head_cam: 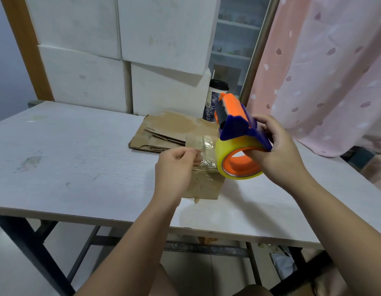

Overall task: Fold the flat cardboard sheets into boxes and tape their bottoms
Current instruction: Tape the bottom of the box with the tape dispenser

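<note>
One edge-side box; left grip pinches tape, right grip holds dispenser.

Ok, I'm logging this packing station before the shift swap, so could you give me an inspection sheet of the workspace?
Surface: white table, scuffed and stained.
Job's things: flat cardboard sheets at the back; a taped cardboard piece nearer; an orange and blue tape dispenser with a clear tape roll, held above the table.
Clutter: lidded cup behind the sheets.
Hands: left hand pinches the free tape end; right hand grips the tape dispenser.
Cables: nothing seen.
Surroundings: white boxes stacked behind the table; pink curtain at right.
</note>
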Demonstrator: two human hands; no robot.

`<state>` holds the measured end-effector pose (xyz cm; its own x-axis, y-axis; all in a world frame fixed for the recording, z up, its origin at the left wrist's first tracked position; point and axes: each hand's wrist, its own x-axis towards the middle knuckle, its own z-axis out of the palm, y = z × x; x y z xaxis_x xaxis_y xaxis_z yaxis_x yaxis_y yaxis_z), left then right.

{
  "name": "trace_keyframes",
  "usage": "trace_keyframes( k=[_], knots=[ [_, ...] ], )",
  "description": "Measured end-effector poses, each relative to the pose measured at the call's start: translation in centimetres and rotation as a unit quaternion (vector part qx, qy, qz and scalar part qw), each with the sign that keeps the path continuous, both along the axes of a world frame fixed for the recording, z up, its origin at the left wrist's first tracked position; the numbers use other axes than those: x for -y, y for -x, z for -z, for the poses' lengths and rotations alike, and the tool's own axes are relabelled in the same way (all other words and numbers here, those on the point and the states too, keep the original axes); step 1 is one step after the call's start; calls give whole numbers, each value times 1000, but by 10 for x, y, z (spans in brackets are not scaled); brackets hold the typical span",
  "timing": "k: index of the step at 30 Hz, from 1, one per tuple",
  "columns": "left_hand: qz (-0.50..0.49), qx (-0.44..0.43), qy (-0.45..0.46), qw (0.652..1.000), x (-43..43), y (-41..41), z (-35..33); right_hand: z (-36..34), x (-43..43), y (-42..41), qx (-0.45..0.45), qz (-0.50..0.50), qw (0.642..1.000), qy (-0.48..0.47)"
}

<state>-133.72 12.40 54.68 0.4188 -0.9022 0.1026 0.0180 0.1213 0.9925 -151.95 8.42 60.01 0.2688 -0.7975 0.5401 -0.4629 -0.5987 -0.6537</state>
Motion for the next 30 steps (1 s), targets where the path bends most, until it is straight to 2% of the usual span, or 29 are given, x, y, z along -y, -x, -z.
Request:
trace_keyframes(
  k=[1,4,9,12,19,24,30],
  knots=[
    [10,-14,2,1000,0,-2,0,2,0,-1,-7,-2,1000,-4],
    [31,38,13,999,-1,-6,0,8,2,-1,-22,-1,1000,-13],
    [-45,145,16,988,-6,-3,3,7,0,7,-64,18,998,-14],
    [-70,180,26,981,-8,-1,9,6,-5,4,-81,19,996,10],
    [-103,151,24,983,-10,-5,19,2,3,-4,-156,20,986,63],
    [-94,39,1,995,-8,-5,18,-5,6,-17,-218,7,972,90],
    [-69,67,-25,995,0,-11,16,-7,2,-25,-237,-4,967,99]
  ],
)
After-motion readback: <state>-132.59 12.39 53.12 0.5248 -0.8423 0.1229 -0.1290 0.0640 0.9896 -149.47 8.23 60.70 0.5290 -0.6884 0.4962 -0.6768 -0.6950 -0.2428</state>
